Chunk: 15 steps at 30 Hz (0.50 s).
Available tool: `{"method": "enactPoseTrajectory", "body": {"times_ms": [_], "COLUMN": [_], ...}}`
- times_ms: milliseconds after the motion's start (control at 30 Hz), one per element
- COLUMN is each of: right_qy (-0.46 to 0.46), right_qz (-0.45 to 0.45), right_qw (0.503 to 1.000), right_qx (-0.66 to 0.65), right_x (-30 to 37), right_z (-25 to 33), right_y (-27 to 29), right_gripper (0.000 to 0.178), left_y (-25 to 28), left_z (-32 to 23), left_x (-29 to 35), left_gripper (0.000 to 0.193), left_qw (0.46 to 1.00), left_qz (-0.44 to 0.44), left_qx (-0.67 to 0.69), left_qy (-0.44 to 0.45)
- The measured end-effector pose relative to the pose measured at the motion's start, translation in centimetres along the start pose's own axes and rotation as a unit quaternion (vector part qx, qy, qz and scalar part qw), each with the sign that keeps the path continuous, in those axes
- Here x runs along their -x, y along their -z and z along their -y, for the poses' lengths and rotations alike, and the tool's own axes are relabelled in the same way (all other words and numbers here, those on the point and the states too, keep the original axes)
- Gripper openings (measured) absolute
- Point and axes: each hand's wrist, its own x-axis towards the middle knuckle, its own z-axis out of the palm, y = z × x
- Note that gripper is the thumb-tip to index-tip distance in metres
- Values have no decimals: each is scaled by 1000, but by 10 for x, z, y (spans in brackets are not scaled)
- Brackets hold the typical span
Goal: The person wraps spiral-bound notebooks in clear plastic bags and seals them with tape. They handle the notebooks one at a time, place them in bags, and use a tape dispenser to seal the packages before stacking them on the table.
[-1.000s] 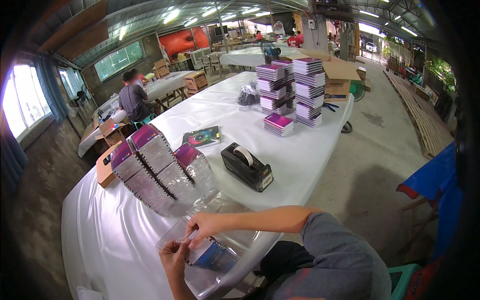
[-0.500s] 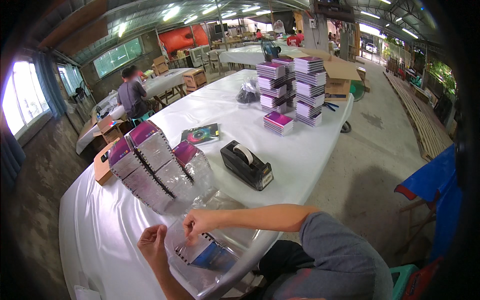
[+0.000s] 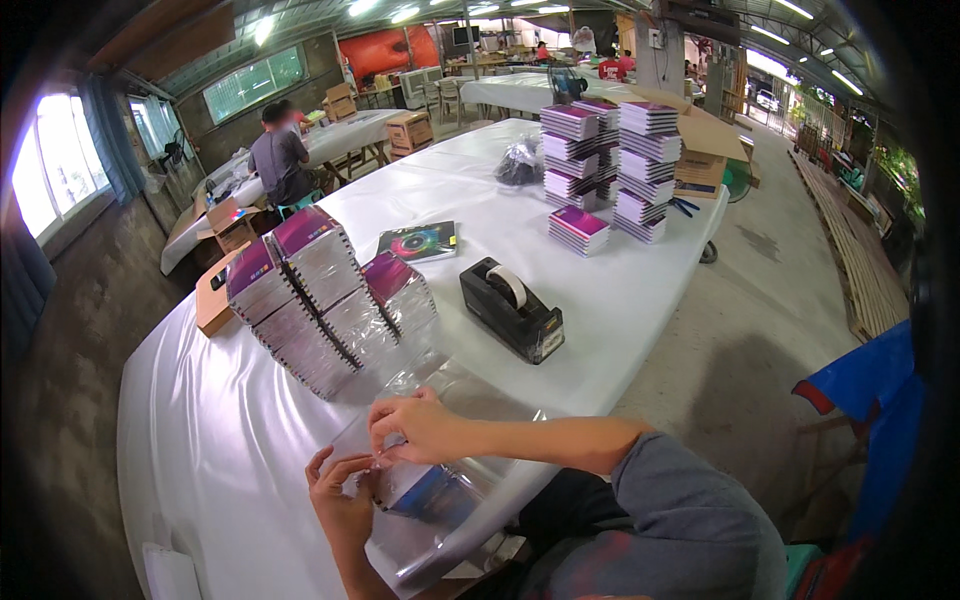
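- Right hand (image 3: 412, 428): fingertips pinched, on what I cannot tell.
- Left hand (image 3: 343, 497): fingers bent, hold unclear.
- Blue notebook (image 3: 442, 494): four o'clock from hands.
- Tape dispenser (image 3: 512, 310): one o'clock.

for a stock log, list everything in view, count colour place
notebook: 1, blue and white, under the hands
plastic film: uncounted, clear, about notebook
tape dispenser: 1, black, table's middle
wrapped notebooks: 3 columns, purple tops, left of dispenser
printed pack: 1, dark, behind dispenser
unwrapped notebooks: several stacks, purple and white, far end
bag: 1, clear, dark contents, beside them
hand tool: 1, blue, right of them
tables: several, white, near and background
boxes: several, brown, around tables
people: several, grey or red tops, background
sheet: 1, blue, right
left hand: 1, bare, at film
right hand: 1, bare, over notebook
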Motion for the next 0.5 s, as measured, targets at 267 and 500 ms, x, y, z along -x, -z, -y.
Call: {"method": "enactPoseTrajectory", "body": {"times_ms": [267,500], "right_qy": [156,203], "right_qz": [-104,74], "right_qw": [927,904], "right_qx": [323,369], "right_x": [13,61], "right_z": [18,44], "right_y": [-11,4], "right_gripper": [6,12], "left_y": [9,-4], "left_z": [-46,-30], "left_x": [17,41], "left_gripper": [80,47], "left_qw": [995,956], "left_qz": [31,36], "left_qx": [-81,-267], "left_qy": [47,-114]}}
